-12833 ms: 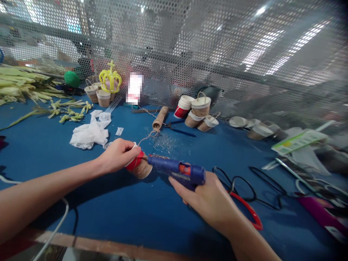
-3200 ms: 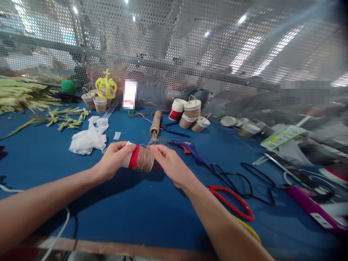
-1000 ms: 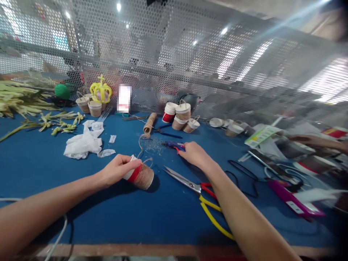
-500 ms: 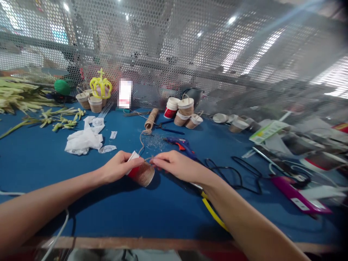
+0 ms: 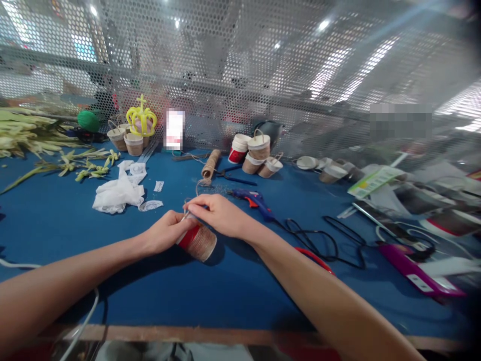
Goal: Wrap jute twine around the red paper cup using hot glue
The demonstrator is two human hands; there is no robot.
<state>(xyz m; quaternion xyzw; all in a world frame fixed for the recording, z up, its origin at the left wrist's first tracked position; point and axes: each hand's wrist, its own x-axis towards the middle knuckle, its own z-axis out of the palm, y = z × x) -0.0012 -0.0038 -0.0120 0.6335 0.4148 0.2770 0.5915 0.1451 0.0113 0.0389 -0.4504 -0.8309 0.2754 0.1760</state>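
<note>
My left hand (image 5: 168, 231) grips a small red-and-white paper cup (image 5: 198, 242) lying tilted on its side above the blue table. Rows of brown twine are wound round the cup's base half, while a red band shows nearer the rim. Over the cup's upper side, my right hand (image 5: 211, 211) pinches the twine (image 5: 185, 213) between thumb and fingers. From there the strand leads back to a twine roll (image 5: 211, 164) lying behind the hands. A blue hot glue gun (image 5: 252, 200) rests to the right of my right hand.
Twine-wrapped cups (image 5: 259, 148) stand at the back, near blue-handled pliers (image 5: 240, 178). White crumpled tissue (image 5: 117, 194) and pale dried husks (image 5: 26, 133) lie left. A black cord (image 5: 319, 240) and a purple power strip (image 5: 421, 271) occupy the right. Perforated metal mesh (image 5: 218, 65) rises behind.
My right hand has moved left and up, from beside the cup's base to over its rim end, carrying the twine. My left hand keeps its hold on the cup.
</note>
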